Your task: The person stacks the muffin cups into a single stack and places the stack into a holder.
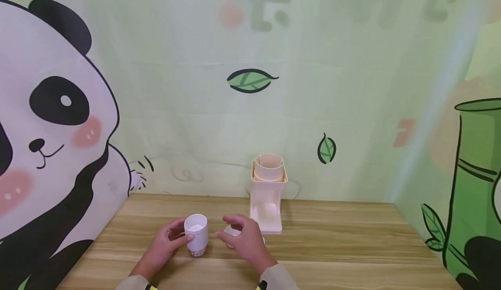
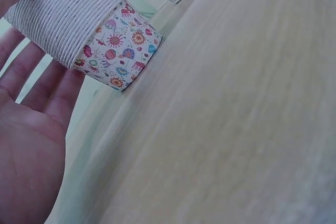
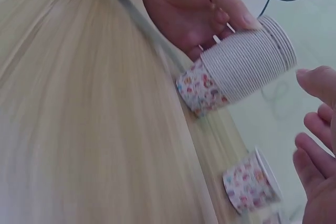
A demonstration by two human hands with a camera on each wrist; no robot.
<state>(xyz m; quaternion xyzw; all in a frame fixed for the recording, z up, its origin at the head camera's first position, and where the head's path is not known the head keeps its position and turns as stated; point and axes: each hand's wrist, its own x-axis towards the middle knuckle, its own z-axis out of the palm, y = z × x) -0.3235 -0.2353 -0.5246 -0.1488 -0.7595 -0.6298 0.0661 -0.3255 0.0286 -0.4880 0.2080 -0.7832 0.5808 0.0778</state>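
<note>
My left hand holds a tall stack of nested paper cups upright on the table, thumb on the near side and fingers behind. In the left wrist view the stack shows ribbed white rims and a colourful flower print on the lowest cup. To its right, my right hand hovers with fingers loosely bent and nothing in its grasp. A single printed paper cup stands behind that hand, largely hidden by it in the head view. Part of another cup shows at the right wrist view's bottom edge.
A pale pink stand with a round tube in its top is at the back of the wooden table, beyond the right hand. Behind the table hangs a green cloth backdrop with a panda, leaves and bamboo.
</note>
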